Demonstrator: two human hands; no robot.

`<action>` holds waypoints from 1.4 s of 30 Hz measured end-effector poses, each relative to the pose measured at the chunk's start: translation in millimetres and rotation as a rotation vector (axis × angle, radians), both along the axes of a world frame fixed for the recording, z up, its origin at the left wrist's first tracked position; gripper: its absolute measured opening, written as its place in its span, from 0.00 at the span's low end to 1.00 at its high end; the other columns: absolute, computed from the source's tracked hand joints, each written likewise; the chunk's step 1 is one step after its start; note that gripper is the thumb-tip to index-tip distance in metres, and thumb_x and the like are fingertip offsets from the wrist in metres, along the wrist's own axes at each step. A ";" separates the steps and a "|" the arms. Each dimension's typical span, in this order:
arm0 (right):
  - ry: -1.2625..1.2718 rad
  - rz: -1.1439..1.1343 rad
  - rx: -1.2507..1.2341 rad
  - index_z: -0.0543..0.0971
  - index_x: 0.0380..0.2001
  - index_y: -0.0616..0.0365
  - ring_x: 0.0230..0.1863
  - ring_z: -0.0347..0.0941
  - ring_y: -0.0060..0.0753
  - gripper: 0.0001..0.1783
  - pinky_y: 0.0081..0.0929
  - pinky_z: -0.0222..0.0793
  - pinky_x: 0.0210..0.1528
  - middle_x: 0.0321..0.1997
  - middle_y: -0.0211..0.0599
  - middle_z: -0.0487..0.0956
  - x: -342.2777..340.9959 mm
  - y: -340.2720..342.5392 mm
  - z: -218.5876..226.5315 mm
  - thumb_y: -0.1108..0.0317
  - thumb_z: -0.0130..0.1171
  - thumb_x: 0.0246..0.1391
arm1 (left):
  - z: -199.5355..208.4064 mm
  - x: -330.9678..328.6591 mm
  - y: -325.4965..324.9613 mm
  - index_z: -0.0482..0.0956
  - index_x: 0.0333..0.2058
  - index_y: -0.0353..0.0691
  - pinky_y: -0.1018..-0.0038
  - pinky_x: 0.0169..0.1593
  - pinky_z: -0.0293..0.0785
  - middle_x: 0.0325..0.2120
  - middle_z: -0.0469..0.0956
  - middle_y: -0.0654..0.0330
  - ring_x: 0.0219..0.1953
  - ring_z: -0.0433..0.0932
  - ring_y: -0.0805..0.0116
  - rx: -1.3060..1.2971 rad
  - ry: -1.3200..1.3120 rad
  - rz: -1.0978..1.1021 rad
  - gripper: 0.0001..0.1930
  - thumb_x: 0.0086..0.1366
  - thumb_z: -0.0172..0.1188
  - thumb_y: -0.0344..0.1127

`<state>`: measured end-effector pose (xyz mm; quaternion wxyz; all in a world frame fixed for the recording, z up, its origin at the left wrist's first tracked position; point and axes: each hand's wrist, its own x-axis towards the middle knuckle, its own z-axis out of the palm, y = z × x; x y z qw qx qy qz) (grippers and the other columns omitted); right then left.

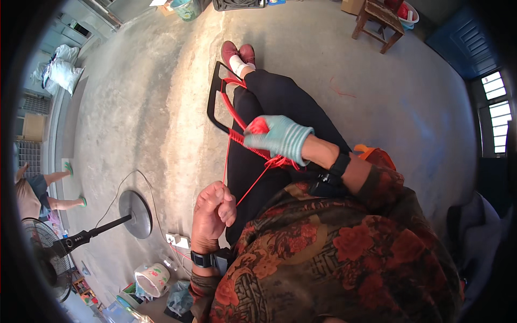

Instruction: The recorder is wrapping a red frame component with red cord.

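Observation:
My bare left hand [214, 209] is closed, its fingertips pinching a thin red cord [252, 185] pulled taut. The cord runs up to a black, rounded-corner frame [210, 102] lying along my crossed legs. Tight turns of red cord cover part of the frame's near bar, and a thicker red strip [232, 111] runs along its inner side. My right hand [277, 137], in a pale blue glove with red on it, is closed round the wrapped bar and slightly blurred. Below that hand, a loose tangle of red cord [284, 161] rests on my lap.
At the left a standing fan [86, 237] has its round base on the floor by a power strip [177, 240]. A flowered bin [152, 280] stands lower left. A wooden stool [379, 21] is far right; another person's legs [56, 188] show far left.

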<state>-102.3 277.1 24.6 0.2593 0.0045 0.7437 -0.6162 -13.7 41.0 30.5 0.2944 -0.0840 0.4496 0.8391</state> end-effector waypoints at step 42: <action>0.311 0.132 -0.278 0.77 0.28 0.62 0.25 0.74 0.20 0.06 0.22 0.69 0.30 0.25 0.32 0.77 31.9 11.9 60.6 0.70 0.61 0.51 | 9.1 -60.4 19.9 0.75 0.42 0.34 0.84 0.26 0.66 0.25 0.75 0.65 0.24 0.72 0.79 -0.600 0.490 0.169 0.10 0.63 0.57 0.30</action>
